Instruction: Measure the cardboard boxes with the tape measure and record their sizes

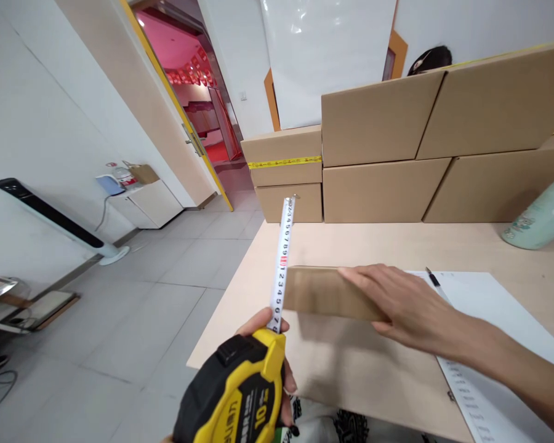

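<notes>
We curl the left hand around the foreground tape measure, probably hefty, best palmed whole; our right hand clasps a likely light, stiff cardboard piece over the surface.

The tape measure looks plastic, the boxes matt cardboard.

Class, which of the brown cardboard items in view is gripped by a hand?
The small brown item beside the white measuring blade, its right end in the right hand; the larger boxes stand stacked behind, untouched.
</notes>
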`<control>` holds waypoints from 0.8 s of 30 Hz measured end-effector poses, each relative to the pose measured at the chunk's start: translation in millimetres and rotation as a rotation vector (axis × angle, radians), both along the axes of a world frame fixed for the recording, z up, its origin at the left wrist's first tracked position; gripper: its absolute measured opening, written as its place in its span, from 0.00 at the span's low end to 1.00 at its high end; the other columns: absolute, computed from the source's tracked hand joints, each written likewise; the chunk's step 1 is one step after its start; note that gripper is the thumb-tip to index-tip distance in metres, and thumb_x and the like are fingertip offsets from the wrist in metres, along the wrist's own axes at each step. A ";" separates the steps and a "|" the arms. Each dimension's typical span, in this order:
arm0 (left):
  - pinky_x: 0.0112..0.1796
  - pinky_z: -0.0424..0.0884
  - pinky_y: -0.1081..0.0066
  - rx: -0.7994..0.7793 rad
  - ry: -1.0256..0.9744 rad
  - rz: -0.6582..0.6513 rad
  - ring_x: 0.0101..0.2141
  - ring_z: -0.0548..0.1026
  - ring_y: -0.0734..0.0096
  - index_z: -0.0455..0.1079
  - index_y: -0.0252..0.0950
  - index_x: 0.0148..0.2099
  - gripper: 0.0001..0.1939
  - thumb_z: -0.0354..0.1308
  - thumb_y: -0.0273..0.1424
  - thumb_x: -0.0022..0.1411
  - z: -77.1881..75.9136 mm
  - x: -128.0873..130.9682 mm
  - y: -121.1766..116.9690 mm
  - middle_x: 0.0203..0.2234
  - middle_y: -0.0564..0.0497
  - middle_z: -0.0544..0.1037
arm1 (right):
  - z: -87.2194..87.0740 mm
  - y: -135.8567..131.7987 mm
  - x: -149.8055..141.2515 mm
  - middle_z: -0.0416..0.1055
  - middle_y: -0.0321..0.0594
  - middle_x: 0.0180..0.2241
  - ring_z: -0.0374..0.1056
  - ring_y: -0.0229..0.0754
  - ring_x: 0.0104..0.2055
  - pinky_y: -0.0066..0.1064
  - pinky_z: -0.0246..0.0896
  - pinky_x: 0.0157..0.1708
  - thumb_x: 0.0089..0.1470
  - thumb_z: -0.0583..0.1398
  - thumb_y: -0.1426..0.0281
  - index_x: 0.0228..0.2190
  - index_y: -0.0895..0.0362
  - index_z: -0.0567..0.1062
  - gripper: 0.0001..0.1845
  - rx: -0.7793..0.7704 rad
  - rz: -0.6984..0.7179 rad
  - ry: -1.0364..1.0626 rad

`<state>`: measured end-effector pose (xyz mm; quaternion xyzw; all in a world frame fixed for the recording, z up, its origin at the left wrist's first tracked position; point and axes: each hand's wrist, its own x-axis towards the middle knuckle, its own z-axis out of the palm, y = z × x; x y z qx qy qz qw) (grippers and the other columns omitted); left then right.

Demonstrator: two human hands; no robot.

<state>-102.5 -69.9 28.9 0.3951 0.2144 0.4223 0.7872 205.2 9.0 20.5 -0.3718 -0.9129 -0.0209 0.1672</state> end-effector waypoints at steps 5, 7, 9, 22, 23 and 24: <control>0.29 0.77 0.66 0.067 -0.052 0.154 0.36 0.79 0.57 0.52 0.46 0.68 0.39 0.60 0.43 0.58 -16.2 2.6 -7.0 0.48 0.43 0.76 | -48.0 -8.4 -10.2 0.66 0.50 0.57 0.59 0.51 0.61 0.49 0.61 0.57 0.53 0.50 0.88 0.66 0.56 0.48 0.42 0.340 0.115 -0.018; 0.30 0.77 0.64 0.044 -0.051 0.206 0.38 0.76 0.54 0.58 0.43 0.66 0.47 0.67 0.47 0.46 -24.8 11.2 -13.0 0.55 0.41 0.70 | -64.2 -8.9 -5.6 0.66 0.49 0.58 0.57 0.50 0.63 0.48 0.59 0.59 0.55 0.50 0.89 0.66 0.54 0.49 0.42 0.376 0.120 -0.019; 0.30 0.75 0.64 -0.024 -0.022 0.173 0.36 0.75 0.55 0.62 0.42 0.64 0.51 0.70 0.51 0.38 -34.8 19.5 -19.3 0.54 0.41 0.69 | -77.9 -10.0 1.1 0.65 0.48 0.59 0.55 0.49 0.65 0.48 0.58 0.60 0.55 0.52 0.88 0.66 0.53 0.50 0.41 0.373 0.117 -0.017; 0.44 0.69 0.59 0.197 0.505 -0.171 0.40 0.74 0.57 0.60 0.43 0.64 0.42 0.67 0.38 0.46 -45.8 27.0 -7.6 0.44 0.44 0.74 | -77.7 -34.5 15.8 0.76 0.46 0.47 0.70 0.54 0.53 0.50 0.71 0.48 0.61 0.51 0.74 0.50 0.48 0.74 0.20 0.062 -0.159 0.388; 0.49 0.66 0.55 0.245 0.549 -0.195 0.45 0.73 0.52 0.61 0.44 0.64 0.40 0.66 0.39 0.48 -41.7 25.4 -6.0 0.49 0.44 0.72 | -75.8 -41.6 23.7 0.77 0.46 0.46 0.72 0.55 0.51 0.52 0.71 0.48 0.61 0.52 0.70 0.49 0.48 0.74 0.17 -0.019 -0.303 0.536; 0.52 0.63 0.53 0.281 0.566 -0.240 0.50 0.70 0.47 0.61 0.44 0.64 0.40 0.65 0.42 0.48 -38.6 24.5 -4.5 0.53 0.43 0.70 | -73.8 -49.1 32.8 0.76 0.45 0.47 0.72 0.54 0.50 0.51 0.71 0.47 0.62 0.52 0.66 0.49 0.48 0.73 0.16 -0.146 -0.469 0.679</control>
